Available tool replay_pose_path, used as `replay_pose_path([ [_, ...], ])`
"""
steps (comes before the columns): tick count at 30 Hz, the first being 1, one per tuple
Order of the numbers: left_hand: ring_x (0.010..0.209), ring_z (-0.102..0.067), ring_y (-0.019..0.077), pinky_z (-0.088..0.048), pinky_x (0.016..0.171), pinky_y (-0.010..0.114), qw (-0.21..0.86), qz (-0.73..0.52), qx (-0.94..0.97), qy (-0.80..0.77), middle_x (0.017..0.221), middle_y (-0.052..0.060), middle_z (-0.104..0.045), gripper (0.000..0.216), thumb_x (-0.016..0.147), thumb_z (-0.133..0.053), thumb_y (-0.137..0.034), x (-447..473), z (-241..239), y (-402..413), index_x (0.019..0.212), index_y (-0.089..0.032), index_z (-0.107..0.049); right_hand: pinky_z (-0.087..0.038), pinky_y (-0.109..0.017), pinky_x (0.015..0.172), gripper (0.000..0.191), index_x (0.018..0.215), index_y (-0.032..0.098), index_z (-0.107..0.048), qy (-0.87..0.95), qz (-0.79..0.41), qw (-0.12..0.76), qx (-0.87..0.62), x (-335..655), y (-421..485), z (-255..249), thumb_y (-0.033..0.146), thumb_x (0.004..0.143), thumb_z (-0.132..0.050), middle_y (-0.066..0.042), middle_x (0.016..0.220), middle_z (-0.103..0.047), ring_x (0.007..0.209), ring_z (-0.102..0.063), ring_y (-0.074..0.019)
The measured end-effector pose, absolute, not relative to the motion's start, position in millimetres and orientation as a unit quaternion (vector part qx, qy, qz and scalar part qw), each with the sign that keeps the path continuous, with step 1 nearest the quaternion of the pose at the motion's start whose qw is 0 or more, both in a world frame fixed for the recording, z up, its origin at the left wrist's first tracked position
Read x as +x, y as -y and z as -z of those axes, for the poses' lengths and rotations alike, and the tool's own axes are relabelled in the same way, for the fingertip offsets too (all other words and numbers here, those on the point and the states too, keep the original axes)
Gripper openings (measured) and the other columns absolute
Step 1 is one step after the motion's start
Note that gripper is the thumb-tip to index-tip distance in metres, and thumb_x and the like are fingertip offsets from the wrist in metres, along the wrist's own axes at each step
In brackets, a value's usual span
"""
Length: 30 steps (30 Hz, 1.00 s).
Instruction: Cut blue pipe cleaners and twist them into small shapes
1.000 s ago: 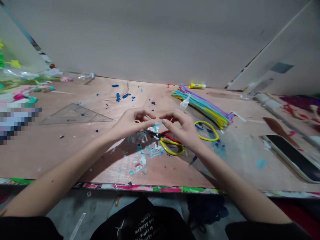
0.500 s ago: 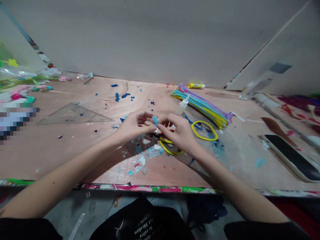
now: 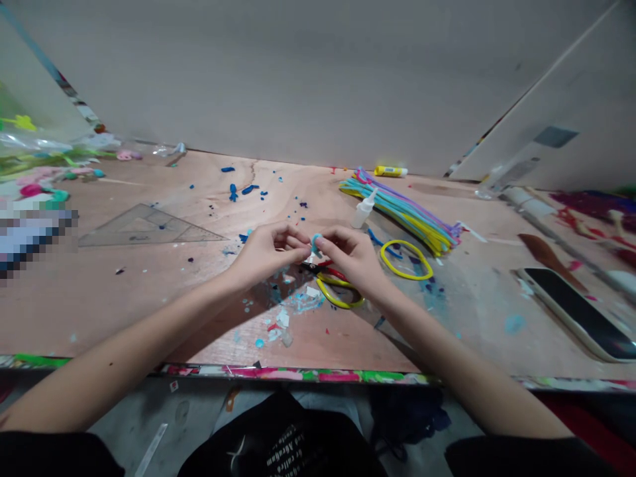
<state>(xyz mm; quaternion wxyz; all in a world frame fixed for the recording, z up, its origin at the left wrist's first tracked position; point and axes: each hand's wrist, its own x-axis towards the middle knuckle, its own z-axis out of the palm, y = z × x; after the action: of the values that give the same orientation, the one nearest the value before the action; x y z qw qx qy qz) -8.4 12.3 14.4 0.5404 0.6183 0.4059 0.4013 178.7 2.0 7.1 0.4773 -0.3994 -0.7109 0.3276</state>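
Note:
Both hands meet above the middle of the table around a small light-blue curled piece (image 3: 316,244); its kind is too small to make out. My right hand (image 3: 350,255) pinches it between thumb and fingers. My left hand (image 3: 273,248) has its thumb and fingertips closed at the piece's left side. Just beneath the hands lie scissors (image 3: 340,299) with yellow loop handles, a red part and a black pivot. A small white nozzle bottle (image 3: 364,211) stands beyond my right hand.
Behind the bottle lies a bundle of coloured pipe cleaners (image 3: 407,215), with a yellow glue stick (image 3: 390,171) farther back. A clear set square (image 3: 144,228) rests at left, a phone (image 3: 579,311) at right. Blue scraps (image 3: 233,192) litter the wooden tabletop (image 3: 124,311).
The light-blue piece has shifted slightly right and down, and is turned to show a curled edge. My right thumb has come up over it.

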Motion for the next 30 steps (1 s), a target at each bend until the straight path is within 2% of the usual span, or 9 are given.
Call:
replay_pose_path([
  [4,0.066,-0.067,0.0129,-0.053,0.064,0.025,0.602,-0.389,0.573,-0.397,0.073,0.002,-0.072,0.026,0.071,-0.083,-0.024,-8.9,-13.6,-13.8,0.089,-0.014,-0.067,-0.047,-0.025,0.059,0.033,0.079,0.019,-0.067,0.636,-0.451,0.479,-0.404,179.4,-3.0,-7.0,0.052,0.081,-0.072,0.001,0.074,-0.064,0.065,-0.057,-0.0123],
  [8,0.065,-0.066,0.0119,-0.053,0.065,0.024,0.65,-0.371,0.554,-0.364,0.074,0.002,-0.072,0.026,0.071,-0.084,-0.026,-10.4,-9.3,-16.8,0.089,-0.015,-0.068,-0.047,-0.025,0.061,0.036,0.079,0.019,-0.066,0.615,-0.497,0.471,-0.391,180.5,-3.0,-8.2,0.053,0.078,-0.076,0.002,0.072,-0.061,0.064,-0.054,-0.0107],
  [16,0.084,-0.07,0.0168,-0.057,0.073,0.029,0.659,-0.342,0.574,-0.345,0.094,0.006,-0.074,0.029,0.078,-0.078,-0.027,-15.4,-9.4,-20.4,0.103,-0.018,-0.069,-0.046,-0.023,0.06,0.034,0.079,0.019,-0.068,0.607,-0.495,0.482,-0.392,184.5,-5.5,-9.1,0.052,0.079,-0.075,0.002,0.075,-0.062,0.065,-0.053,-0.0098],
  [21,0.079,-0.069,0.0157,-0.057,0.071,0.028,0.675,-0.333,0.562,-0.342,0.09,0.005,-0.071,0.027,0.075,-0.078,-0.026,-15.2,-15.2,-17.9,0.097,-0.016,-0.067,-0.044,-0.024,0.06,0.034,0.079,0.019,-0.067,0.617,-0.489,0.484,-0.382,184.8,-6.1,-8.9,0.051,0.079,-0.076,0.002,0.072,-0.06,0.066,-0.053,-0.0105],
  [25,0.079,-0.068,0.0167,-0.056,0.072,0.03,0.672,-0.324,0.566,-0.351,0.088,0.005,-0.069,0.022,0.079,-0.073,-0.031,-14.2,-16.9,-17.1,0.093,-0.015,-0.066,-0.043,-0.025,0.062,0.032,0.078,0.018,-0.067,0.656,-0.461,0.469,-0.371,184.3,-4.9,-11.4,0.049,0.083,-0.072,0.002,0.071,-0.06,0.065,-0.054,-0.0108],
  [30,0.074,-0.062,0.0129,-0.052,0.067,0.025,0.578,-0.368,0.639,-0.349,0.086,0.002,-0.066,0.022,0.081,-0.073,-0.033,-12.2,-19.6,-15.9,0.094,-0.016,-0.066,-0.041,-0.024,0.06,0.037,0.077,0.018,-0.066,0.707,-0.441,0.42,-0.358,182.5,-3.0,-11.0,0.053,0.086,-0.066,0.001,0.07,-0.061,0.065,-0.054,-0.0115],
])
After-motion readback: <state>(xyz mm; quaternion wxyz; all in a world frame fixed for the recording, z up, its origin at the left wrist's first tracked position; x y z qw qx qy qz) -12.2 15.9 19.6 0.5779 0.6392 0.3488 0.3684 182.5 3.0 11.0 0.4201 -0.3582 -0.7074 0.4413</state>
